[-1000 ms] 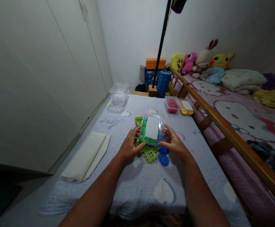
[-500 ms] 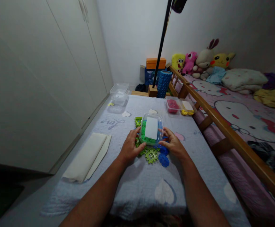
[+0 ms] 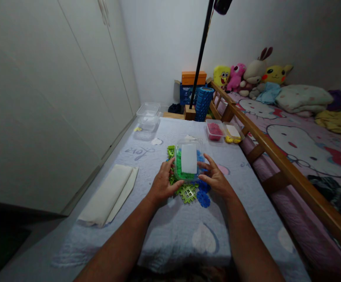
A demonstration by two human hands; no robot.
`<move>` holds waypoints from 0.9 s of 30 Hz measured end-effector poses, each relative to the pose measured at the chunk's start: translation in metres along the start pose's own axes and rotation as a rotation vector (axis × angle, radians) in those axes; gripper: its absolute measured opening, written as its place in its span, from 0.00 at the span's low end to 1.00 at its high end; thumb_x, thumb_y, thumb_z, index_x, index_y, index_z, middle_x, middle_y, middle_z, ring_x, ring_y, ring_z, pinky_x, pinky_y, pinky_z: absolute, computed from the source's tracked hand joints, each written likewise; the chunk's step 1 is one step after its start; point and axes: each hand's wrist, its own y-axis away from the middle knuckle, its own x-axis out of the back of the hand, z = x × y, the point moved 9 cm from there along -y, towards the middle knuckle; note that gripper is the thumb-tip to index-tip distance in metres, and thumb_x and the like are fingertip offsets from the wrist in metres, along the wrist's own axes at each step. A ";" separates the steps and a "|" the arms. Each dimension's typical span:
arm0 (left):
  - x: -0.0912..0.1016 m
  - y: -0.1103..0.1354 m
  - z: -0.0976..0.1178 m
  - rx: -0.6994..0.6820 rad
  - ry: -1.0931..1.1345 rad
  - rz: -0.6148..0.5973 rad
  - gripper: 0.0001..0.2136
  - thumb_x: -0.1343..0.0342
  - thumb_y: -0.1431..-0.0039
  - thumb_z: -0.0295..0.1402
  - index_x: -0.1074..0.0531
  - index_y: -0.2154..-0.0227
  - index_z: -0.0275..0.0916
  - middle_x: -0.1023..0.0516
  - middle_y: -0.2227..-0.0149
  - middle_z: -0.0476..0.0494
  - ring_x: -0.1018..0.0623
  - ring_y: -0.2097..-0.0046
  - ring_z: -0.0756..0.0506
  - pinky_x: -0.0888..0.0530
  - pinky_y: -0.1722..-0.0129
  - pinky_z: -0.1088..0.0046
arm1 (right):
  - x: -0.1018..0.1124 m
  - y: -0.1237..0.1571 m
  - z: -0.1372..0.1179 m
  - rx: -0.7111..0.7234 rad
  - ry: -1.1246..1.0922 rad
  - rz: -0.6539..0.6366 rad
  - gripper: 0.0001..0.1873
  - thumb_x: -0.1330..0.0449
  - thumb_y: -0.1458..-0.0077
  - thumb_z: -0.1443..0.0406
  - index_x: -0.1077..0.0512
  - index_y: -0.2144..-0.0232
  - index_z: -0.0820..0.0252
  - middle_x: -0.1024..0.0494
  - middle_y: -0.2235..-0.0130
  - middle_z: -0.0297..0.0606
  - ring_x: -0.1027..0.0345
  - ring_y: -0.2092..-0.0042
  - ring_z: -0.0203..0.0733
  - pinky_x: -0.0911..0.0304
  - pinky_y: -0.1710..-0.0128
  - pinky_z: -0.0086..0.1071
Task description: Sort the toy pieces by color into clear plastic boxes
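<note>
Both hands hold a clear plastic box (image 3: 188, 159) with a white label, green and blue pieces showing through it. My left hand (image 3: 162, 184) grips its left side with fingers curled round the edge. My right hand (image 3: 214, 177) presses on the right side, fingers partly spread. The box sits over a pile of green waffle-block pieces (image 3: 188, 192) and blue round pieces (image 3: 203, 199) lying on the pale quilt (image 3: 170, 231).
A folded cream cloth (image 3: 110, 194) lies at the left. Empty clear containers (image 3: 148, 113) stand at the far left; a red-filled box (image 3: 214, 130) and a yellow-filled box (image 3: 231, 133) at the far right. A wooden bed rail (image 3: 276, 156) runs along the right; a black pole (image 3: 199, 58) rises behind.
The box has been turned a little so its label stands more upright, and it has shifted slightly away from me. Both hands followed it.
</note>
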 end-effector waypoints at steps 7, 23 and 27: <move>-0.001 -0.001 -0.003 0.001 0.006 -0.002 0.43 0.33 0.46 0.41 0.46 0.30 0.46 0.34 0.48 0.40 0.28 0.54 0.43 0.25 0.51 0.59 | -0.006 0.001 -0.005 0.022 -0.040 -0.043 0.52 0.30 0.49 0.61 0.48 0.27 0.39 0.18 0.58 0.32 0.24 0.51 0.45 0.34 0.41 0.49; -0.001 -0.007 -0.009 0.018 0.039 -0.075 0.52 0.29 0.50 0.43 0.53 0.26 0.54 0.37 0.48 0.43 0.27 0.53 0.43 0.23 0.51 0.59 | -0.004 0.000 -0.006 0.021 -0.006 0.045 0.35 0.31 0.49 0.57 0.33 0.39 0.47 0.19 0.66 0.30 0.24 0.50 0.48 0.37 0.39 0.50; 0.001 -0.009 -0.009 0.012 -0.036 -0.067 0.51 0.29 0.51 0.45 0.51 0.27 0.50 0.33 0.48 0.42 0.26 0.50 0.39 0.24 0.49 0.56 | -0.002 -0.002 0.001 -0.031 0.038 0.048 0.21 0.31 0.50 0.55 0.28 0.55 0.52 0.19 0.63 0.36 0.25 0.58 0.46 0.32 0.51 0.42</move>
